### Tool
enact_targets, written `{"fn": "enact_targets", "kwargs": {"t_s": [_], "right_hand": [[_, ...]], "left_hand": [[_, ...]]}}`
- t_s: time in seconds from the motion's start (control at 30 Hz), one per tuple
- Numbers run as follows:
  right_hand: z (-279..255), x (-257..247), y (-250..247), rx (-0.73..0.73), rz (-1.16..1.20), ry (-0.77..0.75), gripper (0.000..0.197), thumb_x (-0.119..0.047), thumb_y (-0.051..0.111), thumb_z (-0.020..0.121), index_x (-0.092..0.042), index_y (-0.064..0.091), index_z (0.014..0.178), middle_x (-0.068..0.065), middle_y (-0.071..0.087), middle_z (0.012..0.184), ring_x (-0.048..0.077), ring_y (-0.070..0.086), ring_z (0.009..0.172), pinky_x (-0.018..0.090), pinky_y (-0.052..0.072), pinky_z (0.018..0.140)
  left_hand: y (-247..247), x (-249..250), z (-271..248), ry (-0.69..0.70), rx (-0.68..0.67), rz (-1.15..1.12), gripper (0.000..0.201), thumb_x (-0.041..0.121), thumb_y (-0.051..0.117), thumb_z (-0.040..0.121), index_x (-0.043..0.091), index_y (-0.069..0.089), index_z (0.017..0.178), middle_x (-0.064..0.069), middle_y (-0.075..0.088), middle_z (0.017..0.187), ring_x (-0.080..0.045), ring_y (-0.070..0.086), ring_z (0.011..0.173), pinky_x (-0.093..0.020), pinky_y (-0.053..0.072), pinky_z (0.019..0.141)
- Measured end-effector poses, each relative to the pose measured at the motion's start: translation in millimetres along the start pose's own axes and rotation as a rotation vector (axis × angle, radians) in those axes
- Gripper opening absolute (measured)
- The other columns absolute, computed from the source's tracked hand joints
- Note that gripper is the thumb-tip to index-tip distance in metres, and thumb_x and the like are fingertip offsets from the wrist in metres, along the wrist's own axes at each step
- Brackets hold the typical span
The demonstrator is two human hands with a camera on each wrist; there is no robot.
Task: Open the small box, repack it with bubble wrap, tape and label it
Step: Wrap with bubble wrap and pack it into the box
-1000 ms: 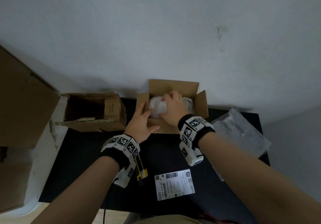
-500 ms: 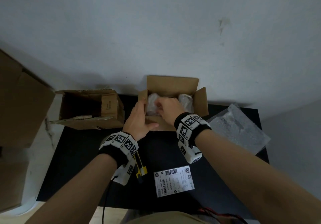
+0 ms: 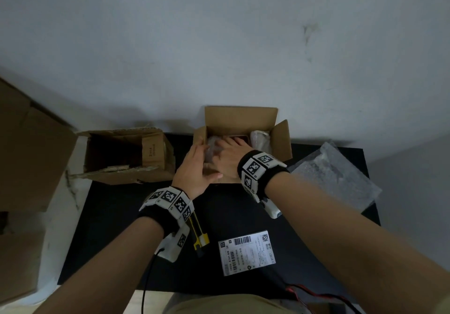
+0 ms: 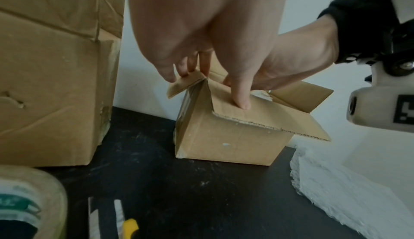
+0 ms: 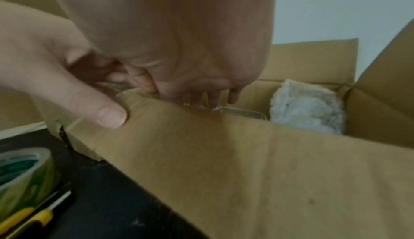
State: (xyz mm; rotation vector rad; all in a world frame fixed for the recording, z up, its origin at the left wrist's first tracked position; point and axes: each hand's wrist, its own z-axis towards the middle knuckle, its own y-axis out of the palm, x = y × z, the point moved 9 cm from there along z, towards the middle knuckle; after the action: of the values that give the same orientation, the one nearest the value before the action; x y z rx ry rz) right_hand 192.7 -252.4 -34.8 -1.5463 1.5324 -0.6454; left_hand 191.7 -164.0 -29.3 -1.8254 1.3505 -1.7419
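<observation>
The small cardboard box [image 3: 241, 118] stands open at the back of the black table [image 3: 117, 228], all flaps up or out. My left hand [image 3: 194, 167] straddles its near left corner, thumb [image 4: 240, 92] pressed on the near flap [image 5: 246, 163], straight fingers along the left flap. My right hand [image 3: 229, 155] reaches down into the box, fingers curled over a wad of bubble wrap [image 3: 210, 148]. A second wad [image 5: 306, 108] sits against the right wall. A clear-edged item [image 5: 239, 113] lies under my fingertips, mostly hidden.
A loose bubble wrap sheet [image 3: 333, 174] lies right of the box. The shipping label [image 3: 247, 252] and a yellow utility knife [image 3: 201, 238] lie near me. A tape roll [image 4: 27, 204] sits beside the knife. An open empty box [image 3: 126, 155] and larger cartons [image 3: 29, 148] stand left.
My right hand has sunk deeper into the box, taking the bubble wrap wad down with it. My left hand stays at the box's near left corner.
</observation>
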Motion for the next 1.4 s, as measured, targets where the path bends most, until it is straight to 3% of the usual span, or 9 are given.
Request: {"fn": "enact_targets", "kwargs": {"t_s": [0.17, 0.23, 0.3, 0.47, 0.6, 0.77, 0.87, 1.2, 1.4], "right_hand": [[1.3, -0.6, 8.2, -0.066, -0.042, -0.013, 0.044, -0.030, 0.029, 0.099, -0.017, 0.037, 0.141, 0.007, 0.008, 0.158, 0.028, 0.003, 0.145, 0.050, 0.008, 0.116], [-2.5, 3.9, 1.6, -0.014, 0.064, -0.004, 0.045, -0.029, 0.030, 0.100, -0.016, 0.036, 0.143, 0.006, 0.014, 0.157, 0.025, 0.011, 0.144, 0.048, 0.016, 0.115], [-9.3, 5.5, -6.5, 0.066, 0.126, -0.023, 0.043, -0.023, 0.032, 0.100, -0.011, 0.041, 0.140, 0.008, 0.025, 0.153, 0.026, 0.030, 0.137, 0.039, 0.028, 0.109], [-28.7, 23.7, -16.8, 0.275, 0.266, 0.099, 0.039, -0.021, 0.041, 0.097, -0.011, 0.049, 0.134, 0.006, 0.039, 0.145, 0.026, 0.043, 0.128, 0.041, 0.039, 0.103], [-54.5, 28.7, -29.4, 0.409, 0.169, 0.201, 0.041, -0.031, 0.043, 0.097, -0.018, 0.046, 0.135, 0.002, 0.044, 0.141, 0.024, 0.048, 0.122, 0.040, 0.046, 0.096], [-90.7, 35.3, -41.2, 0.492, 0.089, 0.283, 0.038, -0.030, 0.042, 0.097, -0.014, 0.048, 0.132, 0.006, 0.047, 0.136, 0.026, 0.048, 0.121, 0.039, 0.042, 0.096], [-117.4, 47.4, -42.8, 0.512, 0.074, 0.336, 0.036, -0.026, 0.043, 0.097, -0.011, 0.048, 0.130, 0.009, 0.050, 0.131, 0.027, 0.050, 0.116, 0.038, 0.043, 0.094], [-229.1, 130.6, -8.7, 0.593, 0.208, 0.577, 0.036, -0.031, 0.040, 0.098, -0.014, 0.051, 0.129, 0.006, 0.050, 0.135, 0.026, 0.052, 0.118, 0.039, 0.046, 0.094], [-267.9, 185.6, 39.4, 0.498, 0.269, 0.638, 0.038, -0.031, 0.041, 0.099, -0.015, 0.048, 0.132, 0.007, 0.046, 0.137, 0.027, 0.048, 0.122, 0.039, 0.043, 0.098]], "left_hand": [[0.1, 2.0, -1.7, 0.028, -0.051, 0.006, 0.081, 0.035, 0.072, 0.079, 0.016, 0.028, 0.144, 0.001, 0.011, 0.158, -0.015, 0.023, 0.141, -0.030, 0.028, 0.110], [0.4, 4.8, -3.3, 0.050, -0.090, 0.014, 0.081, 0.039, 0.067, 0.082, 0.018, 0.023, 0.147, 0.003, 0.004, 0.159, -0.013, 0.017, 0.143, -0.024, 0.021, 0.109], [-0.3, 7.7, -4.5, 0.065, -0.116, 0.056, 0.080, 0.042, 0.064, 0.084, 0.018, 0.022, 0.148, 0.003, 0.002, 0.159, -0.013, 0.015, 0.144, -0.023, 0.019, 0.110], [-15.0, 18.7, -4.0, 0.099, -0.108, 0.214, 0.064, 0.044, 0.053, 0.091, 0.015, 0.032, 0.144, -0.003, 0.017, 0.156, -0.021, 0.025, 0.140, -0.032, 0.029, 0.109], [-25.7, 34.8, -1.9, 0.203, -0.056, 0.399, 0.051, 0.039, 0.047, 0.093, 0.013, 0.039, 0.136, -0.007, 0.041, 0.138, -0.025, 0.046, 0.121, -0.037, 0.044, 0.095], [-30.6, 70.5, -4.6, 0.340, 0.023, 0.536, 0.033, 0.033, 0.044, 0.094, 0.015, 0.048, 0.121, -0.006, 0.050, 0.126, -0.026, 0.048, 0.116, -0.038, 0.042, 0.090], [-23.7, 99.4, -8.8, 0.433, 0.051, 0.552, 0.032, 0.034, 0.041, 0.095, 0.015, 0.050, 0.120, -0.006, 0.052, 0.122, -0.025, 0.048, 0.113, -0.037, 0.042, 0.086], [59.5, 205.4, -59.2, 0.842, -0.037, 0.467, 0.028, 0.024, 0.042, 0.097, 0.013, 0.055, 0.119, -0.005, 0.055, 0.120, -0.023, 0.050, 0.112, -0.034, 0.046, 0.085], [132.7, 229.2, -66.4, 0.819, -0.169, 0.484, 0.032, 0.020, 0.044, 0.095, 0.016, 0.048, 0.127, -0.003, 0.048, 0.131, -0.021, 0.045, 0.119, -0.032, 0.044, 0.090]]}}
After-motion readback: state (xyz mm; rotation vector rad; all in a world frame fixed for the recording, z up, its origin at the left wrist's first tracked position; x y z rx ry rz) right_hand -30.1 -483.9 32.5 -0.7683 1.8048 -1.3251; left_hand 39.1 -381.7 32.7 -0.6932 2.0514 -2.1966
